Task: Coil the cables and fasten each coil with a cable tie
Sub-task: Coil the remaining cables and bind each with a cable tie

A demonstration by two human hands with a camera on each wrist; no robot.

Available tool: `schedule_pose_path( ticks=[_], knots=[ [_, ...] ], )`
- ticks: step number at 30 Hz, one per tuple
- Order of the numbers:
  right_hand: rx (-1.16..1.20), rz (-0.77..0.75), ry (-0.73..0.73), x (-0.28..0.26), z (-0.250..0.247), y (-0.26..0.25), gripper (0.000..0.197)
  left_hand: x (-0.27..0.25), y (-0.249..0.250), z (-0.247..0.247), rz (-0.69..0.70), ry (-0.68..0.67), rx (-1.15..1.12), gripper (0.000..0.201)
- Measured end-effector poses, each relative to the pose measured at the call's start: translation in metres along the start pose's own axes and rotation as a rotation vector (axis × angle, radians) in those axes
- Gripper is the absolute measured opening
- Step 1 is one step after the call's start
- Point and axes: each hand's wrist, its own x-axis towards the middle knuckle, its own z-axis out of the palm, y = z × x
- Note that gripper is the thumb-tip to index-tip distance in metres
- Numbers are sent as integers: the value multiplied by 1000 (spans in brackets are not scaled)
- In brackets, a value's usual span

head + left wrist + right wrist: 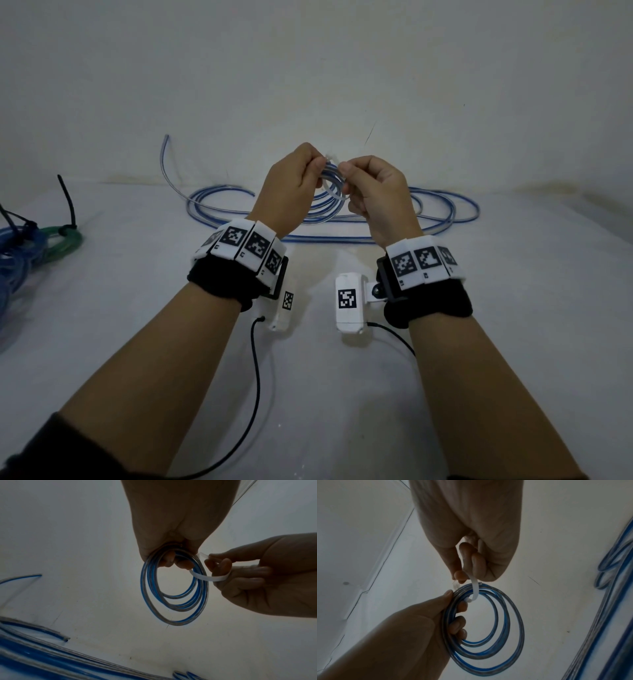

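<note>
A small coil of blue-and-clear cable (330,181) (173,592) (486,632) hangs in the air above the white table. My left hand (294,181) (171,534) (423,622) grips the coil's top, fingers curled through the loops. A white cable tie (208,578) (475,589) (331,158) is looped around the coil's strands beside those fingers. My right hand (373,192) (471,547) (257,577) pinches the tie, its strap curving round the fingers.
Loose blue-and-clear cables (342,216) lie sprawled on the table behind my hands. At the far left sits a heap of blue and green coils (30,246) bound with black ties. A white wall (308,68) rises right behind the table.
</note>
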Motion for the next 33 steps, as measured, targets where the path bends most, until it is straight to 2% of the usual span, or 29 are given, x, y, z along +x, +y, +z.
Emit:
schedule_pose_path(
  ticks=[13,18,24,29,33],
  knots=[
    [41,43,40,1,2,1,16,1,0,1,29,-13,13,22],
    [72,63,40,2,1,0,16,0,-1,0,96,-14,54,22],
    [94,90,17,2,0,0,19,2,-4,1,200,56,145,20],
    [120,105,12,4,-3,-1,20,2,0,3,197,83,129,18],
    [143,114,13,5,-3,-2,20,0,4,6,123,114,-20,11]
  ],
)
